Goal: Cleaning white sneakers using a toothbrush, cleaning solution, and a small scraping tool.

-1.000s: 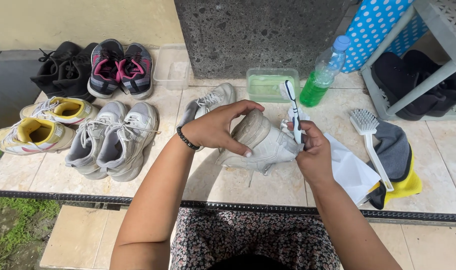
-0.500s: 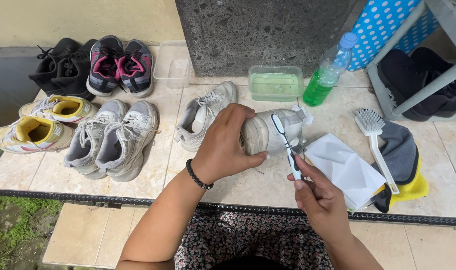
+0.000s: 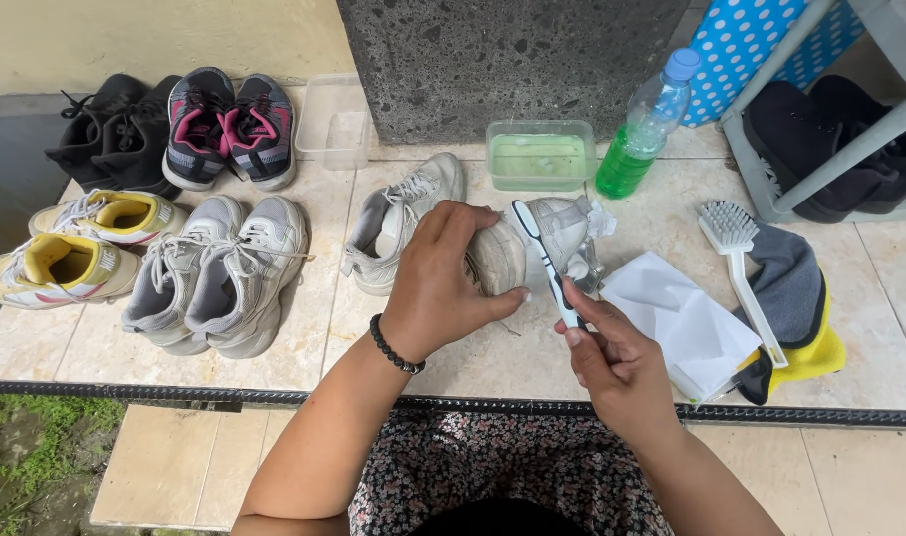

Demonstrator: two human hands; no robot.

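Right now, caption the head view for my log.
Left hand steadies a worn white sneaker; right hand holds a white toothbrush against it.

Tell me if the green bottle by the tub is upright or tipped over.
Upright. The bottle stands on its base on the tiles beside the green tub, blue cap on top, green liquid filling its lower part.

The pale grey-white sneaker [image 3: 532, 248] in the hands is dull and off-white, and the toothbrush [image 3: 544, 260] against it is white with a dark navy stripe. The clear plastic bottle [image 3: 639, 139] holds bright green liquid under a light blue cap; the shallow tub [image 3: 539, 156] beside it is filled pale green. One pair of yellow-lined cream sneakers [image 3: 70, 243] sits left, near grey shoes with pink lining [image 3: 229, 127]. The speckled stone block [image 3: 512, 60] is dark grey. A black beaded bracelet [image 3: 395, 347] circles the wrist.
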